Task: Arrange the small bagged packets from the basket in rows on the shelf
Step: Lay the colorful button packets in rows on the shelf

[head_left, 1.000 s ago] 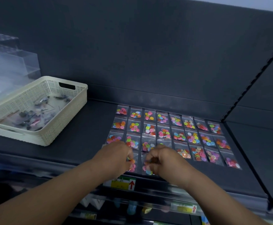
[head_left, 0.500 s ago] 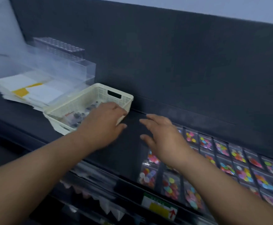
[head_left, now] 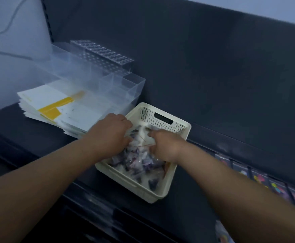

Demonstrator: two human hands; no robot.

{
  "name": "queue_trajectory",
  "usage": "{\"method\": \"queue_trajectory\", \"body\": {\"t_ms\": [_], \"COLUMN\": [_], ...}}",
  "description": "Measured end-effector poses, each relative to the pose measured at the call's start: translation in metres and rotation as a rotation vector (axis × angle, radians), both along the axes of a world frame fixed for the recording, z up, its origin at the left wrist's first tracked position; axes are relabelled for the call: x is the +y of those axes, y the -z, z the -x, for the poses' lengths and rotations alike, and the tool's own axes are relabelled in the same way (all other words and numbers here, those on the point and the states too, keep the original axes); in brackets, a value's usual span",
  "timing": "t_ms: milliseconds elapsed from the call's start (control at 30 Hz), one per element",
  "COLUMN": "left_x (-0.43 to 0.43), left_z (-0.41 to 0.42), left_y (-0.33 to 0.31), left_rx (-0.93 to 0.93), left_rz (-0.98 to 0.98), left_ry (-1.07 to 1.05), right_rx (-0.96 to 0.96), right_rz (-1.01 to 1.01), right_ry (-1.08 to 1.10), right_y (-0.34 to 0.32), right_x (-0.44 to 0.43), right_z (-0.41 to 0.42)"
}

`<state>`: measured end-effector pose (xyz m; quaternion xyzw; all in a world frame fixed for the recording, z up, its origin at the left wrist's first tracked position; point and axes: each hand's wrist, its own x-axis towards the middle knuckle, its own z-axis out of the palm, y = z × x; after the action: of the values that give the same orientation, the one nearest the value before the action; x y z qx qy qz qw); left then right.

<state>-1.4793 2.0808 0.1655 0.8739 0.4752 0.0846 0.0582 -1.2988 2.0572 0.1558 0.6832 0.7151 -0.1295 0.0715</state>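
A cream perforated basket (head_left: 167,188) stands on the dark shelf (head_left: 43,142), holding a loose heap of small clear bagged packets (head_left: 139,165) with dark and purple contents. Both hands are down inside the basket. My left hand (head_left: 111,135) presses into the heap at its far left, fingers curled among the packets. My right hand (head_left: 164,144) is in the heap beside it, fingers bent around packets. The view is blurred, so I cannot tell how firm either grip is. Rows of packets with coloured discs (head_left: 265,181) lie on the shelf at the right.
A stack of white and yellow paper sheets (head_left: 55,106) lies left of the basket. Clear acrylic organisers (head_left: 101,72) stand behind it against the dark back panel (head_left: 213,76). The shelf's front edge runs below my forearms.
Both hands left the rows of coloured-disc packets, swung left across the shelf and went into the basket. My view turned left with them.
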Motion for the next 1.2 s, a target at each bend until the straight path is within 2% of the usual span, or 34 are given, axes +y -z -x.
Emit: {"method": "queue_trajectory", "body": {"t_ms": [133,233,300,400,467,533,600,633,700,733,767,833,933,1000,1067,1133,1200], "left_x": [0.01,0.013,0.014,0.013,0.013,0.013,0.013,0.014,0.014,0.015,0.015,0.015,0.014,0.014,0.013,0.013,0.013], "left_z": [0.008,0.009,0.008,0.007,0.006,0.006,0.006,0.006,0.006,0.006,0.006,0.005,0.005,0.004,0.003,0.002,0.001], "left_y": [0.01,0.014,0.015,0.017,0.019,0.02,0.021,0.021,0.022,0.022,0.022,0.022,0.021,0.02,0.019,0.018,0.017], "left_rx": [-0.1,-0.133,-0.144,-0.109,-0.091,-0.087,-0.1,-0.103,-0.085,-0.073,-0.064,-0.057,-0.056,-0.047,-0.027,-0.011,-0.028], "left_rz": [0.027,0.022,0.02,-0.014,-0.036,-0.043,-0.043,-0.046,-0.054,-0.057,-0.056,-0.055,-0.063,-0.062,-0.069,-0.084,-0.081], "left_ry": [0.04,0.059,0.064,0.07,0.084,0.091,0.091,0.091,0.097,0.098,0.097,0.096,0.09,0.089,0.089,0.085,0.087], "right_rx": [0.002,0.142,0.181,-0.058,-0.234,-0.283,-0.194,-0.062,0.386,0.551,0.572,0.471,0.44,0.282,0.213,0.339,0.589], "right_rz": [0.145,0.145,0.076,-0.051,0.018,0.137,0.178,0.169,0.168,0.128,0.069,-0.02,0.023,0.041,0.038,0.062,0.076], "right_ry": [-0.07,-0.096,-0.038,0.091,0.157,0.191,0.162,0.166,0.271,0.319,0.322,0.298,0.315,0.232,0.177,0.252,0.385], "right_y": [0.008,0.003,0.001,0.004,0.005,0.007,0.012,0.012,0.009,0.008,0.006,0.009,0.014,0.02,0.024,0.026,0.022], "right_x": [-0.008,-0.016,-0.013,0.011,0.028,0.038,0.042,0.043,0.04,0.039,0.039,0.041,0.041,0.043,0.045,0.047,0.044], "right_z": [0.025,0.029,0.026,0.011,-0.001,-0.007,-0.009,-0.01,-0.007,-0.008,-0.01,-0.016,-0.011,-0.004,0.0,-0.004,-0.011]}}
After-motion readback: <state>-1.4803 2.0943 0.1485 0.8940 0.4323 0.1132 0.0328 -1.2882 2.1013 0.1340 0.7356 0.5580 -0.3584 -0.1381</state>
